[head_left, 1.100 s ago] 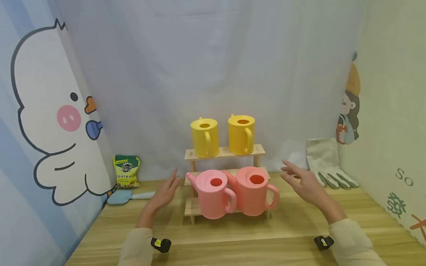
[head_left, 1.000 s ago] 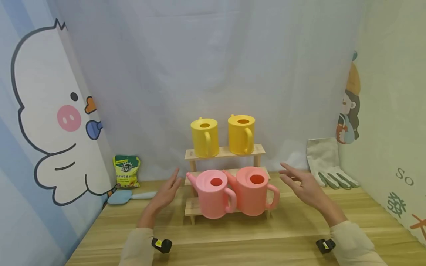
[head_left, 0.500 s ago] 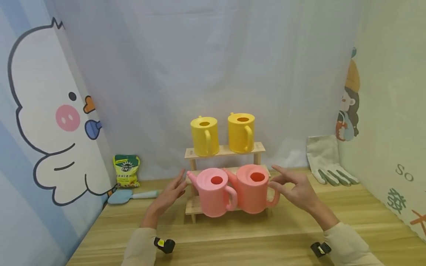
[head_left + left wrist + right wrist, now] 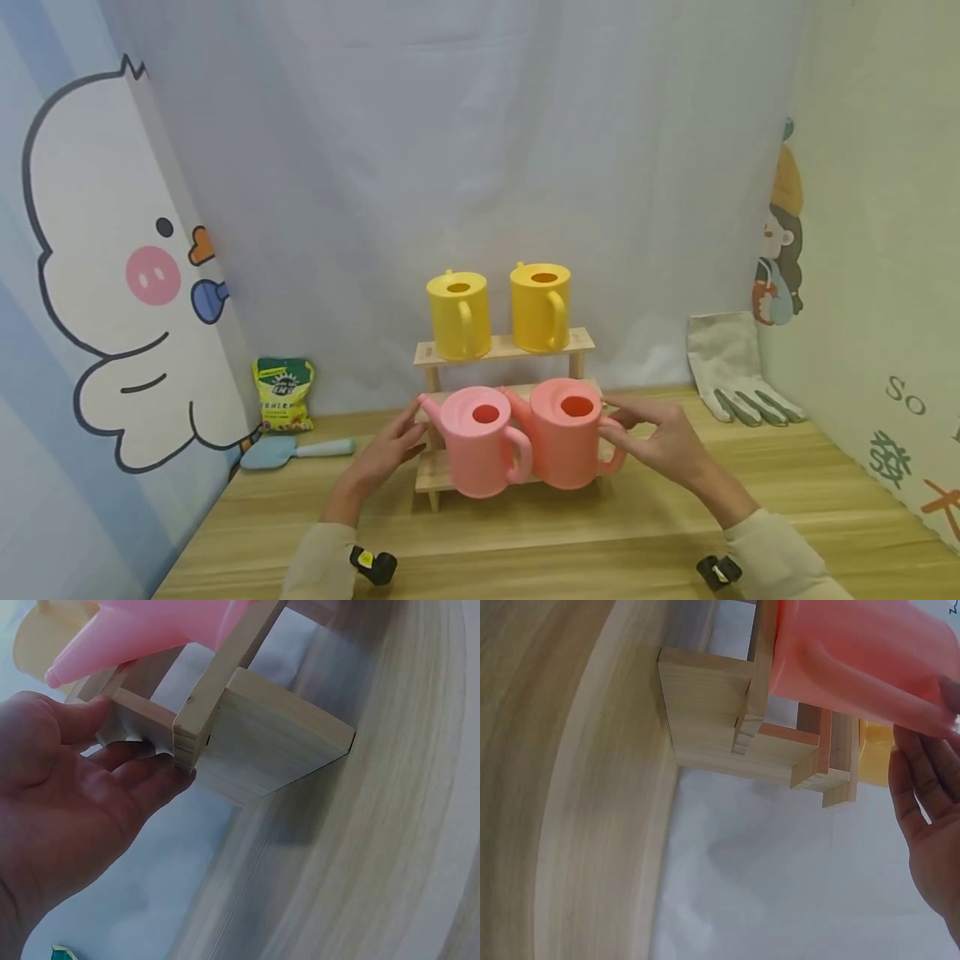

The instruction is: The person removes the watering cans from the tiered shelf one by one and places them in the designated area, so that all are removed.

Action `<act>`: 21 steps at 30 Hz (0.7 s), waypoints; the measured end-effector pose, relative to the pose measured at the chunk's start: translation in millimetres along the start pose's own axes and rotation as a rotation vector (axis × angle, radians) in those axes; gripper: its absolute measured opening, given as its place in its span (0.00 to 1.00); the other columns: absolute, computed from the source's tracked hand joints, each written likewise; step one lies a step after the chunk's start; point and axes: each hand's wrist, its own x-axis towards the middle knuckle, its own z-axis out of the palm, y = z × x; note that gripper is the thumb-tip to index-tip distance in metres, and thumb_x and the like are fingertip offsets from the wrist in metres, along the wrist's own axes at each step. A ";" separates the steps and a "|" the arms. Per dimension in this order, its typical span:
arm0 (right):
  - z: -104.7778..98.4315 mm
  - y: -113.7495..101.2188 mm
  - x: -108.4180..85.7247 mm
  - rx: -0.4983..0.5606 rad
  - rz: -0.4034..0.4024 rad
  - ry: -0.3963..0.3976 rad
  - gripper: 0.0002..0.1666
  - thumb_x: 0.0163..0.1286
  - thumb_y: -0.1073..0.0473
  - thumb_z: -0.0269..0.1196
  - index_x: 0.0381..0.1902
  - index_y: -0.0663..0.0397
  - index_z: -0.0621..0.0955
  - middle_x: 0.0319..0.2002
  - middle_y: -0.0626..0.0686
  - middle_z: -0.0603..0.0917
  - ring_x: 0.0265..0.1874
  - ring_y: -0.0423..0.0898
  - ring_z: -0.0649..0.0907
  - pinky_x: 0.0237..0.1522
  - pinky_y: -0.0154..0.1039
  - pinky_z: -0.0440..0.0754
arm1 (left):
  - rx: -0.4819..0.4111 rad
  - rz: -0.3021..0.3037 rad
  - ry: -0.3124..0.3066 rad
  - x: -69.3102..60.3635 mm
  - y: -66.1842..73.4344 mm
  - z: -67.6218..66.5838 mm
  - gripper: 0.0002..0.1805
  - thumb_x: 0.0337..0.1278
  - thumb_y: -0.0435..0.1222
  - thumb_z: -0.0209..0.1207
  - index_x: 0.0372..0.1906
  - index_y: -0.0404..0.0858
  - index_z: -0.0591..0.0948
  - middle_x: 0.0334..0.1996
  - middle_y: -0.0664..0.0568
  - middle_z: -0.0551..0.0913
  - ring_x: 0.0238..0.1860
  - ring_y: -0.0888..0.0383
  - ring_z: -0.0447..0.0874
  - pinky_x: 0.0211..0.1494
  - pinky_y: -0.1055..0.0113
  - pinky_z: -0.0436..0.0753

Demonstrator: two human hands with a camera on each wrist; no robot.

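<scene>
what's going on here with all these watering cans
A person's right hand pinches the handle of the coral watering can, while their left hand is at the left end of the wooden stand; whether it grips there is hard to tell. The coral can stands low on the stand beside the pink watering can, with two yellow watering cans on the top shelf.

Left hand [image 4: 382, 456] flanks the wooden stand [image 4: 501, 347] at nine o'clock; right hand [image 4: 666, 442], at three, pinches the coral can's handle [image 4: 618, 458].
</scene>
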 end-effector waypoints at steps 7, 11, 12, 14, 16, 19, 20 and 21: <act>1.9 -13.1 2.6 -0.033 0.022 0.033 0.25 0.45 0.81 0.74 0.45 0.74 0.84 0.26 0.54 0.89 0.23 0.41 0.87 0.31 0.31 0.83 | -0.025 0.044 -0.009 1.6 -0.9 0.0 0.31 0.81 0.31 0.40 0.80 0.31 0.46 0.78 0.35 0.44 0.75 0.37 0.51 0.71 0.46 0.62; 0.2 -32.8 7.6 -0.017 0.097 0.049 0.18 0.46 0.81 0.73 0.38 0.72 0.84 0.26 0.56 0.88 0.23 0.42 0.87 0.31 0.30 0.82 | -0.043 0.071 0.015 0.9 1.0 2.0 0.30 0.80 0.29 0.41 0.78 0.27 0.48 0.78 0.34 0.45 0.75 0.38 0.49 0.71 0.50 0.63; 0.0 -35.5 8.0 -0.005 0.117 0.048 0.16 0.47 0.81 0.73 0.36 0.72 0.84 0.26 0.57 0.88 0.23 0.43 0.87 0.31 0.30 0.82 | -0.059 0.071 0.022 0.7 1.1 2.4 0.30 0.79 0.28 0.41 0.78 0.26 0.48 0.78 0.34 0.46 0.75 0.39 0.49 0.70 0.49 0.64; 0.2 -37.6 7.3 0.018 0.153 0.046 0.13 0.48 0.81 0.72 0.34 0.71 0.85 0.27 0.58 0.88 0.23 0.43 0.87 0.30 0.29 0.82 | -0.093 0.066 0.028 0.5 0.4 2.8 0.30 0.79 0.27 0.42 0.77 0.26 0.48 0.78 0.33 0.45 0.76 0.39 0.49 0.69 0.49 0.64; 1.2 -35.0 5.3 0.037 0.174 0.047 0.12 0.49 0.81 0.72 0.33 0.70 0.86 0.27 0.59 0.88 0.23 0.43 0.87 0.28 0.29 0.83 | -0.129 0.059 0.031 0.1 0.3 3.0 0.31 0.78 0.27 0.42 0.77 0.26 0.47 0.78 0.34 0.44 0.76 0.39 0.48 0.69 0.47 0.65; 3.7 -24.1 -0.6 0.062 0.206 0.051 0.12 0.50 0.81 0.72 0.34 0.69 0.87 0.27 0.59 0.88 0.22 0.42 0.87 0.27 0.30 0.83 | -0.167 0.048 0.031 0.0 0.5 3.2 0.31 0.78 0.26 0.43 0.78 0.26 0.46 0.78 0.34 0.42 0.76 0.40 0.46 0.68 0.46 0.66; 4.6 -19.5 -2.9 0.074 0.221 0.053 0.12 0.51 0.80 0.72 0.34 0.69 0.87 0.27 0.59 0.88 0.22 0.42 0.87 0.27 0.31 0.84 | -0.174 0.045 0.033 0.1 0.7 3.5 0.32 0.78 0.26 0.43 0.78 0.26 0.46 0.78 0.34 0.42 0.76 0.40 0.46 0.68 0.46 0.66; 5.2 -15.1 -5.1 0.097 0.240 0.053 0.12 0.52 0.80 0.72 0.35 0.69 0.87 0.28 0.60 0.88 0.23 0.42 0.87 0.28 0.32 0.84 | -0.172 0.046 0.036 0.0 1.2 3.8 0.32 0.78 0.26 0.43 0.78 0.26 0.46 0.78 0.34 0.42 0.76 0.40 0.47 0.68 0.45 0.66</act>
